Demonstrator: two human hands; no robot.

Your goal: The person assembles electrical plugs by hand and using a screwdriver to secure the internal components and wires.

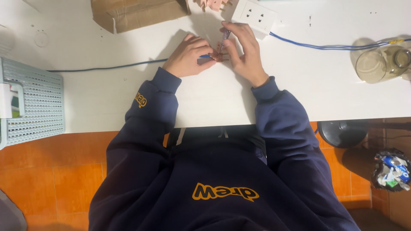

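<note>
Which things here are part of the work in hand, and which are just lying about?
In hand: left hand and right hand, small reddish part between them, thin tool, blue cable.

Lying about: cardboard, power strip, glass jar, grey basket, bin.

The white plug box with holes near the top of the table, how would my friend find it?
Start at the white table and go to its far edge. Just beyond the person's right hand lies the white rectangular plastic power strip. Unlike the brown cardboard box beside it, it has dark socket holes.
</note>
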